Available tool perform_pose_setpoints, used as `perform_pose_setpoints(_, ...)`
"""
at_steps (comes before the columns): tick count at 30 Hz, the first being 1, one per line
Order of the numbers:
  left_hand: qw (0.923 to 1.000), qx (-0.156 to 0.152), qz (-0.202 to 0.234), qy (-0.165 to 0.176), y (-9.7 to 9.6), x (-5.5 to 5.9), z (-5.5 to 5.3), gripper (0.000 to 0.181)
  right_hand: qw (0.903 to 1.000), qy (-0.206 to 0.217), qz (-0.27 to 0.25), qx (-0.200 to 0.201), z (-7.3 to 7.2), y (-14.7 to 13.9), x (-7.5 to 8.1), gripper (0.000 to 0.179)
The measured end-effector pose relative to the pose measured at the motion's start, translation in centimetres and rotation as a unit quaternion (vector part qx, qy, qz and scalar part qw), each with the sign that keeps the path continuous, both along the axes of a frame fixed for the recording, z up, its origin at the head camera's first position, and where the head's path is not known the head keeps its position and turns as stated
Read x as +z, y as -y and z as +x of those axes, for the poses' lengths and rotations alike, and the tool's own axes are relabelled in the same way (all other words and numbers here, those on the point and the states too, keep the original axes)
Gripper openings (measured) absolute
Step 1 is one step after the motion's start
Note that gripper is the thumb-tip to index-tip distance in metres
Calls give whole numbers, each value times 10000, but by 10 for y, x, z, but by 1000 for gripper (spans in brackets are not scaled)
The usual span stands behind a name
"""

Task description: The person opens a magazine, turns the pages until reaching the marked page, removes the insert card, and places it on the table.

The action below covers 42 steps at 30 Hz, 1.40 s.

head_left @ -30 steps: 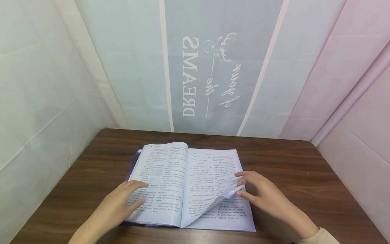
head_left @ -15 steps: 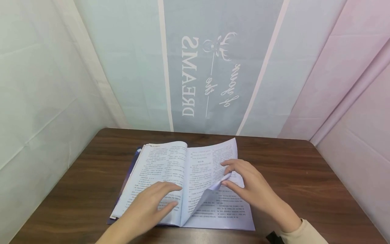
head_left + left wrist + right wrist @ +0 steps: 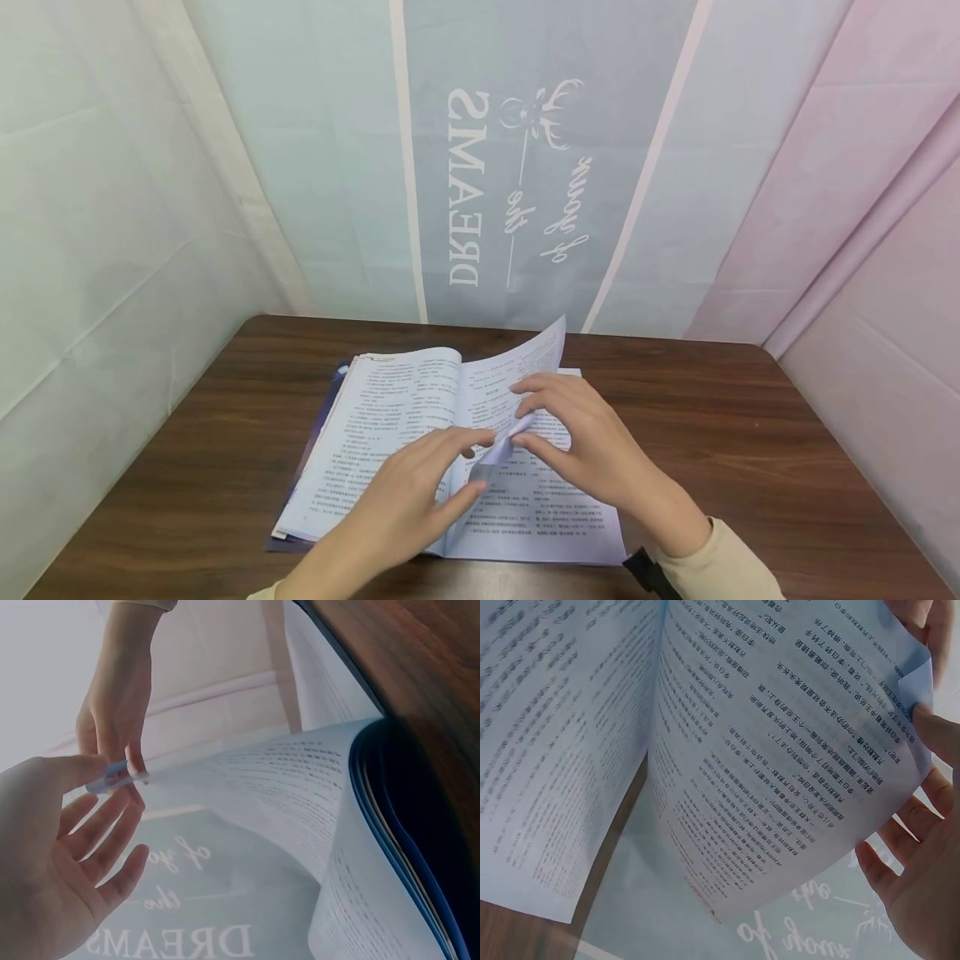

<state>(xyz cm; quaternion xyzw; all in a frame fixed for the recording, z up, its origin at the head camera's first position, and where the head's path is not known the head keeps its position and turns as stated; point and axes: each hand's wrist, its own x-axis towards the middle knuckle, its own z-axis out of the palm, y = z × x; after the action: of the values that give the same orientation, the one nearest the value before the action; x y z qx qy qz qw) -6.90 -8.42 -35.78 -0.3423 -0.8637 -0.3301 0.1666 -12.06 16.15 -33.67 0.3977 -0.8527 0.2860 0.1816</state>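
A magazine (image 3: 390, 400) with two-column print lies spread on the table, its dark blue cover showing at the left edge. My right hand (image 3: 592, 442) pinches the outer edge of a right-hand page (image 3: 780, 750) between thumb and fingers. That page is lifted and bent toward the spine, its near corner folded over. Over the lower middle of the magazine is my left hand (image 3: 408, 492), thumb and fingers apart, index fingertip right at the folded corner. In the left wrist view, the folded corner (image 3: 112, 778) shows beside the left thumb.
The dark wood table (image 3: 750, 433) extends around the magazine on both sides. Behind it hangs a grey-green curtain (image 3: 345, 167) with mirrored white lettering, and pale fabric walls (image 3: 885, 350) stand at left and right. A black strap (image 3: 651, 573) is at the right wrist.
My right hand has moved left, lifting the page and bending it toward the spine. My left hand has slid right from the left page to the folded corner.
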Motion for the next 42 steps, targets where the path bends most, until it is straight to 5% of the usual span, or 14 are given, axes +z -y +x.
perform_pose_setpoints(11, 9996, 71, 255, -102, -3, 0, -4, 43, 9997, -151, -136, 141, -1, 7, 1, 22)
perform_pose_setpoints(17, 9983, 215, 314, -434, 0, -2, -7, 44, 9991, -183, -323, 200, 0, 9, 2, 25)
perform_pose_setpoints(30, 9916, 1270, 154, -207, 35, -8, -10, 60, 9974, -416, -502, 308, 1, -3, 0, 32)
perform_pose_setpoints(42, 9732, 2232, -29, 559, 71, -16, 0, 72, 9999, 11, 59, -152, 3, -34, -21, 28)
